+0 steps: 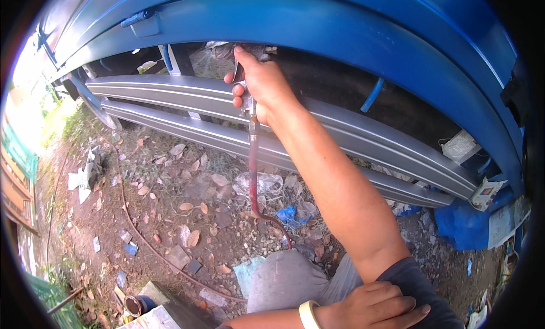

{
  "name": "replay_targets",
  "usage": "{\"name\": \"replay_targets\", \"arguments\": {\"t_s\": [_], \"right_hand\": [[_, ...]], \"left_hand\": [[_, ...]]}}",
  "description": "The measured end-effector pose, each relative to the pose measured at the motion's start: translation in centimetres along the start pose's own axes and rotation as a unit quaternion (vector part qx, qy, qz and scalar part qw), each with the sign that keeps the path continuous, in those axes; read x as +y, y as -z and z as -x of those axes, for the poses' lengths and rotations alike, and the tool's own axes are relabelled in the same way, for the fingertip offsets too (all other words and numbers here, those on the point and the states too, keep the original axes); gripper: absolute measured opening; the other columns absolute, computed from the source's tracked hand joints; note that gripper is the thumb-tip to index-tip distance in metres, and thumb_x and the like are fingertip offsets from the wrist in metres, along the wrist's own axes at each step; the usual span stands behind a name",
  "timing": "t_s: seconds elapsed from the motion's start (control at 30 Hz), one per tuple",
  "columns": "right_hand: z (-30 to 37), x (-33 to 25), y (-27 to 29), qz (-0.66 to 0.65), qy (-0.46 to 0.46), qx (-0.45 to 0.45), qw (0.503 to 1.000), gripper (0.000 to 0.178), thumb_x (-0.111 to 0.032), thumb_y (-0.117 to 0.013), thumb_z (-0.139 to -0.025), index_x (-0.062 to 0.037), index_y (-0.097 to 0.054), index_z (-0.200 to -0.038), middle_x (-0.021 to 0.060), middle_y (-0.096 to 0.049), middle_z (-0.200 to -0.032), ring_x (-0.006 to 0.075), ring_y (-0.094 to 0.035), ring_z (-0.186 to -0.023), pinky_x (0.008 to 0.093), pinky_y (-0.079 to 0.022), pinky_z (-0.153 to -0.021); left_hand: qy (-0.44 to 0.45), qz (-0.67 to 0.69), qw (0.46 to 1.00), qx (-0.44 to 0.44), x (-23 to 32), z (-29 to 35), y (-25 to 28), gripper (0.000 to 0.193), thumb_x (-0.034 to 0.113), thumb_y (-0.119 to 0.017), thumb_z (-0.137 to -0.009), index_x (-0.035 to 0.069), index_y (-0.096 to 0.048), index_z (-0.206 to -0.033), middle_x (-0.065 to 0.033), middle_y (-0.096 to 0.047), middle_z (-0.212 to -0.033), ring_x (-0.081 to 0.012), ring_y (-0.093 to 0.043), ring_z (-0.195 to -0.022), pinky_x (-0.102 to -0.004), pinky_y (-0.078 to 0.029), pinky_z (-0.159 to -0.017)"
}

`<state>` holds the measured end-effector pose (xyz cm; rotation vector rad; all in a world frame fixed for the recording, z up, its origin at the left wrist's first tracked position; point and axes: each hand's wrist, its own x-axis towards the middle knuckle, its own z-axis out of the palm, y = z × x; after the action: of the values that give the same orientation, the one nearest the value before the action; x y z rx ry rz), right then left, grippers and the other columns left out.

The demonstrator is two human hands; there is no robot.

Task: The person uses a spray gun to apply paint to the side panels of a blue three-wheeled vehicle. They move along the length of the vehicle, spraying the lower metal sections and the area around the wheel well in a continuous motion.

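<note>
Far side, the right hand (261, 82) grips the silvery gun-shaped metal tool (250, 106) below the curved blue metal panel (318, 19), near left hand (366, 307) relaxed, half-open, and a slack reddish flexible hose (253, 170) should steady it.

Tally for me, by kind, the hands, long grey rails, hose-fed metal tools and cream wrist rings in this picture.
Hands: 2, left hand and right hand
Long grey rails: 2, upper rail and lower rail
Hose-fed metal tool: 1
Cream wrist ring: 1
Total: 6
</note>
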<state>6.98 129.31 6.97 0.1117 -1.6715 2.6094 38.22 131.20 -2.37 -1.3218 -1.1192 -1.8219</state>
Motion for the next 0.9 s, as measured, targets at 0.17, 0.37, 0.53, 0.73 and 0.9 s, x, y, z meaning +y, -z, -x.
{"name": "replay_targets", "arguments": {"t_s": [0.17,0.37,0.53,0.73,0.9], "right_hand": [[0.2,-0.1,0.8,0.084,-0.041,0.002,0.996,0.036,-0.037,-0.062,-0.107,-0.0034,-0.057,-0.12,0.0109,-0.063,-0.086,0.0115,-0.053,-0.057,0.0314,-0.05,-0.044],[-0.4,-0.7,1.2,0.128,-0.067,0.03,0.989,0.038,-0.038,-0.06,-0.108,-0.0019,-0.059,-0.118,0.0108,-0.063,-0.088,0.0158,-0.057,-0.063,0.0362,-0.055,-0.051],[-0.9,-0.9,1.2,0.083,-0.021,0.007,0.996,0.037,-0.038,-0.06,-0.108,-0.0033,-0.058,-0.119,0.011,-0.063,-0.087,0.0146,-0.056,-0.06,0.0353,-0.054,-0.048],[-0.6,-0.8,0.8,0.005,0.045,-0.043,0.998,0.034,-0.036,-0.059,-0.108,-0.0035,-0.055,-0.118,0.0159,-0.069,-0.09,0.0135,-0.057,-0.058,0.0333,-0.052,-0.045],[-0.4,0.1,1.1,0.005,0.042,-0.005,0.999,0.035,-0.036,-0.06,-0.108,-0.0011,-0.056,-0.112,0.0173,-0.069,-0.091,0.0147,-0.056,-0.057,0.0345,-0.052,-0.045]], "left_hand": [[0.003,-0.008,1.0,0.004,-0.1,0.0,0.0,0.023,0.011,-0.077,-0.087,0.009,-0.078,-0.11,-0.001,-0.065,-0.091,-0.0166,-0.058,-0.069,-0.0302,-0.044,-0.058],[-0.006,-0.001,1.0,0.011,-0.4,0.2,-0.1,0.022,0.011,-0.078,-0.087,0.009,-0.079,-0.108,-0.0016,-0.065,-0.096,-0.0167,-0.058,-0.072,-0.0299,-0.046,-0.059],[-0.012,-0.015,0.999,0.045,-0.6,0.6,-0.6,0.022,0.009,-0.079,-0.085,0.009,-0.079,-0.107,-0.0015,-0.065,-0.096,-0.0164,-0.058,-0.073,-0.0293,-0.046,-0.059],[0.001,-0.021,0.999,0.035,-0.8,0.3,0.0,0.02,0.011,-0.078,-0.087,0.01,-0.078,-0.107,-0.0018,-0.066,-0.098,-0.0151,-0.058,-0.072,-0.0278,-0.046,-0.059],[-0.005,-0.026,0.999,0.039,-1.2,0.7,0.0,0.02,0.012,-0.073,-0.091,0.011,-0.077,-0.11,-0.0023,-0.067,-0.099,-0.0141,-0.058,-0.072,-0.0271,-0.046,-0.059]]}}
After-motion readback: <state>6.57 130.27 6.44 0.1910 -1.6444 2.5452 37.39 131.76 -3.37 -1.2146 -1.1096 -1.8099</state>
